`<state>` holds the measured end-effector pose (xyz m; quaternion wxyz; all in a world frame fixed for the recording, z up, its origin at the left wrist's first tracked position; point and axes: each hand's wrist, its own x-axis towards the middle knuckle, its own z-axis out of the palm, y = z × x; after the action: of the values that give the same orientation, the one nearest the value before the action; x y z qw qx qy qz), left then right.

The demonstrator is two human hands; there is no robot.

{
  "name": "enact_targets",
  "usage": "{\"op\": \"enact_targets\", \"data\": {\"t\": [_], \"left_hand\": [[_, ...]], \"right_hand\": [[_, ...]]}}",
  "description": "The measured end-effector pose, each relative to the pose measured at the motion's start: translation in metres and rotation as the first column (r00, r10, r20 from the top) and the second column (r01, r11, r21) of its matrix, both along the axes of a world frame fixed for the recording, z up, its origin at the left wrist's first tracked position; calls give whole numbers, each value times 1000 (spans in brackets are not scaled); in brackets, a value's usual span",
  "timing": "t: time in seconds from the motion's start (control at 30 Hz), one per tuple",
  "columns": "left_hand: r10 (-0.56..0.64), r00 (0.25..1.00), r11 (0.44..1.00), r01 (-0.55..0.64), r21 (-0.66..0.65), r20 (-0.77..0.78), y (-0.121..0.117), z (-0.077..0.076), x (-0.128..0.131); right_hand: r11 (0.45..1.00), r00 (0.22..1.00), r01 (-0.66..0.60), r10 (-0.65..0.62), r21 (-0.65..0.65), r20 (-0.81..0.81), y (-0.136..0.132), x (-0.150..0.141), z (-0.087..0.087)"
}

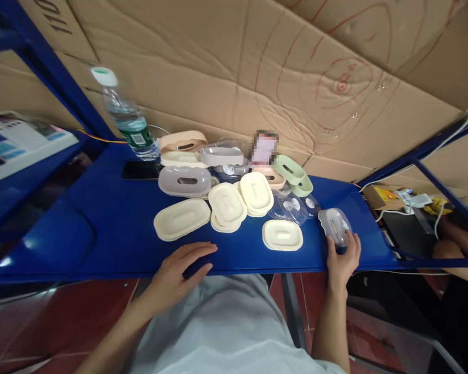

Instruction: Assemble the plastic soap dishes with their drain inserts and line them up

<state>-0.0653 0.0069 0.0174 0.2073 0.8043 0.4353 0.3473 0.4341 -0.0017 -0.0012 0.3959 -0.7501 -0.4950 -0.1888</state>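
Note:
My right hand (pixel 343 259) grips the near edge of a clear plastic lid (pixel 334 227) with a wavy rim, on the right part of the blue table. Thumb and fingers are on its near side. My left hand (pixel 185 270) lies open at the table's front edge, fingers stretched and holding nothing. Just beyond it is a long cream oval tray (pixel 182 219). Smaller cream oval trays (pixel 228 204) lie stacked in the middle, and another cream tray (pixel 283 235) sits apart, nearer the front. Several clear lids (pixel 294 206) with round stickers overlap left of my right hand.
Behind stand grey slotted boxes (pixel 185 181), a peach box (pixel 183 140) and green boxes (pixel 290 169). A water bottle (pixel 127 119) stands at the back left beside a dark phone (pixel 140 170). Cardboard (pixel 218 62) walls the back. Another person's arm (pixel 456 259) shows at right.

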Motion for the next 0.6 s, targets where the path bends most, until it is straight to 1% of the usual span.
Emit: {"op": "enact_targets", "data": {"t": [0.07,0.13,0.2,0.27,0.3,0.33,0.37,0.4,0.47,0.5,0.53,0.6], "left_hand": [[17,1000,1000,-17,4,-12,0,1,2],[29,999,999,-28,29,-38,0,1,4],[29,998,998,-26,51,-59,-1,1,6],[24,997,998,-20,59,-74,-1,1,8],[24,997,998,-19,62,-78,-1,1,9],[26,996,998,-20,65,-82,-2,1,9],[28,996,998,-23,65,-85,-2,1,10],[31,996,998,-26,65,-87,-2,0,10],[36,996,997,-31,64,-83,-2,0,11],[36,996,997,-31,65,-79,-2,-1,11],[33,997,997,-28,67,-74,-2,-1,11],[28,998,997,-24,70,-64,-1,-1,11]], "right_hand": [[999,1000,-18,17,-43,-16,1,3,-2],[998,1000,-27,28,-53,6,0,4,-3],[1000,997,-21,21,-1,70,-3,-2,-2],[996,991,-44,35,73,126,-6,-19,1],[992,987,-87,74,91,144,-7,-32,3],[983,976,-159,143,88,161,-7,-46,6],[964,953,-257,243,61,180,-7,-61,9],[928,911,-372,361,16,200,-5,-76,12],[810,778,-579,584,-97,231,1,-104,20],[749,711,-647,661,-145,239,6,-116,25],[701,658,-690,712,-180,246,12,-126,31],[644,591,-731,763,-228,260,26,-142,44]]}}
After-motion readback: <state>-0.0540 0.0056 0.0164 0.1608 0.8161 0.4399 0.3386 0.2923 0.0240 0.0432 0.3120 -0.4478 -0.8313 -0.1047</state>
